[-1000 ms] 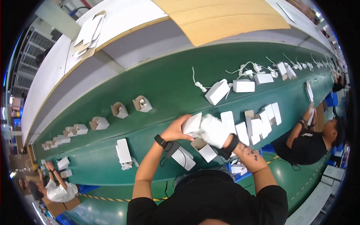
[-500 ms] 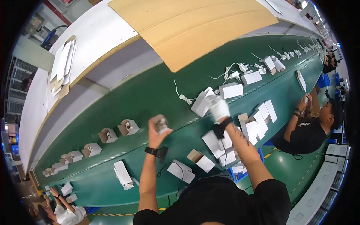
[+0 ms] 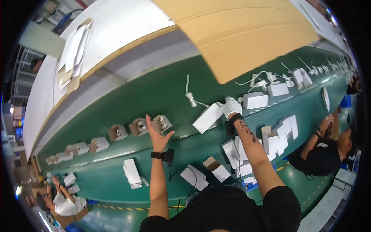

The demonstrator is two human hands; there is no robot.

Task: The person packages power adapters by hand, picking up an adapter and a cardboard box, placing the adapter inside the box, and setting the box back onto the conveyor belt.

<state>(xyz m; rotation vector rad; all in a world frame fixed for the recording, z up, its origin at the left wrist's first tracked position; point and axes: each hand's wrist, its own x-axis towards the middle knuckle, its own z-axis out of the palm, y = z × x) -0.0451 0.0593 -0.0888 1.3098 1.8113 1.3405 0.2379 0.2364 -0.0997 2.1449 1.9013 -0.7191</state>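
Observation:
My left hand [image 3: 159, 136] is open, thumb and fingers spread, beside an open box [image 3: 163, 123] with a whitish object inside. That box stands at the near end of a row of similar open boxes [image 3: 117, 132] on the green belt. My right hand [image 3: 231, 106], in a white glove, has its fingers closed at the upper right end of a white box [image 3: 208, 119]. The box lies tilted on the belt; the fingertips are partly hidden. Just beyond it is a bundled white cable [image 3: 191, 99].
Closed white boxes [image 3: 256, 101] and white plug cables [image 3: 262, 85] line the belt to the right. More boxes [image 3: 217, 169] lie on the near green surface. A cardboard sheet [image 3: 247, 42] overhangs the belt from a white shelf [image 3: 127, 23]. Co-workers sit at far left and right.
My left hand has let go of the open box, which now stands at the row's end. My right hand has shifted to the box's right end. The view has turned slightly.

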